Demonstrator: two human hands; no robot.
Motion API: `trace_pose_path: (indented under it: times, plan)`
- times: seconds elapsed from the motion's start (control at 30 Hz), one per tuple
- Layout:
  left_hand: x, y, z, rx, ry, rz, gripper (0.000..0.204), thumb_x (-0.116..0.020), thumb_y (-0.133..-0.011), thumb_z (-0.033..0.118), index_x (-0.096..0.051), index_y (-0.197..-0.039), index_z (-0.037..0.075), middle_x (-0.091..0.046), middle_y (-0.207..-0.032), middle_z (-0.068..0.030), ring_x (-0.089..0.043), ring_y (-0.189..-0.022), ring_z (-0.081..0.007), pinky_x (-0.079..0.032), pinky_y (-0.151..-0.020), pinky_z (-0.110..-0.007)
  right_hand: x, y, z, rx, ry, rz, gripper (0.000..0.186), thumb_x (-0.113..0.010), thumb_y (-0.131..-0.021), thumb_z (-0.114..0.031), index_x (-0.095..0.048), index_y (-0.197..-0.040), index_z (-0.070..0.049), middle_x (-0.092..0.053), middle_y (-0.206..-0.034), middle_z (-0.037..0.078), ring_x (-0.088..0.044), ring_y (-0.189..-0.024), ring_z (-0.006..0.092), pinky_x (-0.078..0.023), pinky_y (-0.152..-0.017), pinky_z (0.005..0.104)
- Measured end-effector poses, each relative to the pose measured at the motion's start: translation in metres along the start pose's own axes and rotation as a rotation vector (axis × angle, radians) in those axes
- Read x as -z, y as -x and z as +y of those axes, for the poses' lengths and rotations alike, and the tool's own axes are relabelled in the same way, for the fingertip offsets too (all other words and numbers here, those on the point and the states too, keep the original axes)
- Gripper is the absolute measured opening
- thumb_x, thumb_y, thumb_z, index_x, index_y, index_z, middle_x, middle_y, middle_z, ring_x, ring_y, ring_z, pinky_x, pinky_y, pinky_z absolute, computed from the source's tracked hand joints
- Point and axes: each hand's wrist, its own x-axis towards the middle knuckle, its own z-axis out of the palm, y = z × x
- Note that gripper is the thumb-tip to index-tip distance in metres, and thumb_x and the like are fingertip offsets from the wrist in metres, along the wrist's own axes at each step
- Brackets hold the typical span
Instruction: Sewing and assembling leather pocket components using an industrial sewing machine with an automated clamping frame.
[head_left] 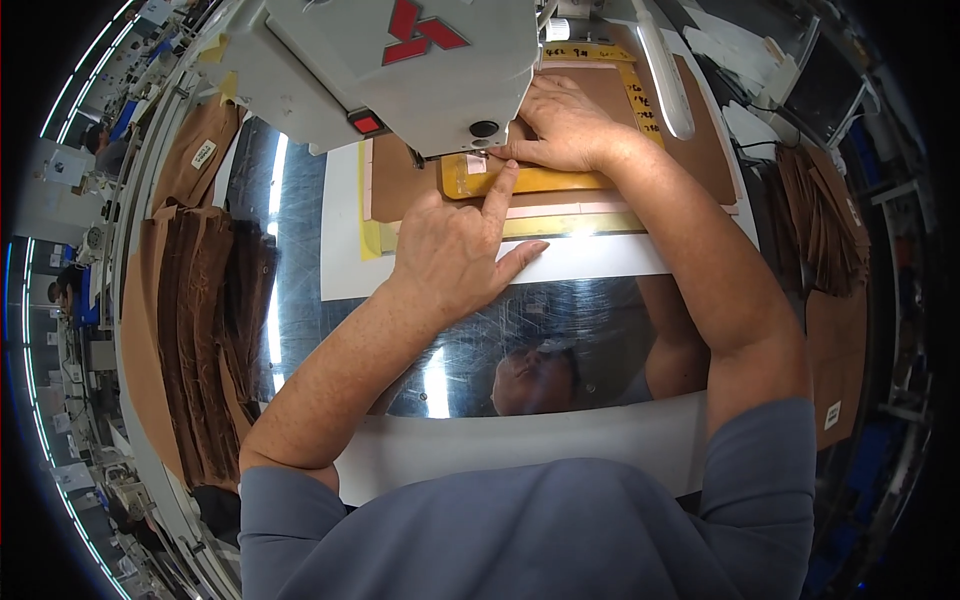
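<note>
Under the grey sewing machine head [400,75] lies a brown fabric piece [395,190] with a yellow template frame [560,181] on it. My left hand [445,245] is at the template's near side, index finger stretched to its edge by the needle area and thumb held apart. Neither hand holds anything that I can see. Lying flat over the work, my right hand [570,125] has its thumb pointing toward the needle area. The machine head partly covers its fingertips. A small pale label [478,165] shows inside the template's left end.
A shiny metal plate [480,350] spans the table before me, with a white sheet [340,260] under the work. Brown fabric pieces are stacked at the left [190,340] and more fabric pieces [815,215] hang at the right. A white lamp arm [665,85] stands behind my right hand.
</note>
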Motion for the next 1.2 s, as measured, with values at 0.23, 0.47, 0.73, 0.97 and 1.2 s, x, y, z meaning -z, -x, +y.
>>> trace_pose_path:
  times: [0.23,0.47,0.73,0.97,1.2]
  plan:
    - [0.002,-0.023,0.017,0.236,0.111,-0.250,0.099,-0.055,-0.091,0.074,-0.050,-0.144,-0.009,-0.071,-0.073,-0.0204,-0.075,-0.072,-0.0350,-0.059,-0.069,-0.045,0.004,0.001,-0.002,-0.013,-0.026,-0.025,0.084,-0.060,-0.092,-0.061,-0.044,-0.155,-0.007,-0.041,-0.161,0.014,-0.034,-0.151,0.0286,-0.021,-0.126,0.0447]
    - [-0.004,-0.026,0.017,0.261,0.153,-0.226,0.099,-0.056,-0.092,0.073,-0.048,-0.143,-0.011,-0.073,-0.080,-0.0231,-0.076,-0.077,-0.0346,-0.060,-0.074,-0.045,-0.001,-0.001,0.002,0.021,-0.045,0.039,0.074,-0.064,-0.091,-0.054,-0.051,-0.149,-0.009,-0.050,-0.153,0.018,-0.039,-0.148,0.0319,-0.023,-0.125,0.0455]
    - [0.011,-0.031,0.023,0.282,0.134,-0.382,0.098,-0.058,-0.095,0.065,-0.044,-0.142,-0.020,-0.074,-0.089,-0.0177,-0.076,-0.083,-0.0258,-0.061,-0.078,-0.037,0.000,0.002,0.001,0.010,-0.053,0.051,0.070,-0.065,-0.090,-0.052,-0.054,-0.147,-0.012,-0.054,-0.148,0.019,-0.043,-0.144,0.0325,-0.025,-0.124,0.0456]
    - [0.000,-0.028,0.020,0.254,0.156,-0.272,0.100,-0.055,-0.093,0.071,-0.048,-0.139,-0.018,-0.072,-0.077,-0.0221,-0.076,-0.076,-0.0329,-0.060,-0.072,-0.045,-0.006,-0.001,0.005,0.041,-0.018,0.092,0.070,-0.064,-0.091,-0.053,-0.053,-0.147,-0.011,-0.053,-0.149,0.019,-0.042,-0.145,0.0323,-0.025,-0.124,0.0452]
    - [-0.005,-0.032,0.017,0.235,0.145,-0.225,0.103,-0.055,-0.092,0.072,-0.049,-0.138,-0.019,-0.072,-0.080,-0.0243,-0.076,-0.076,-0.0338,-0.059,-0.073,-0.046,-0.009,-0.009,0.012,0.016,-0.039,0.071,0.071,-0.062,-0.091,-0.053,-0.052,-0.148,-0.011,-0.053,-0.149,0.018,-0.042,-0.145,0.0308,-0.024,-0.125,0.0449]
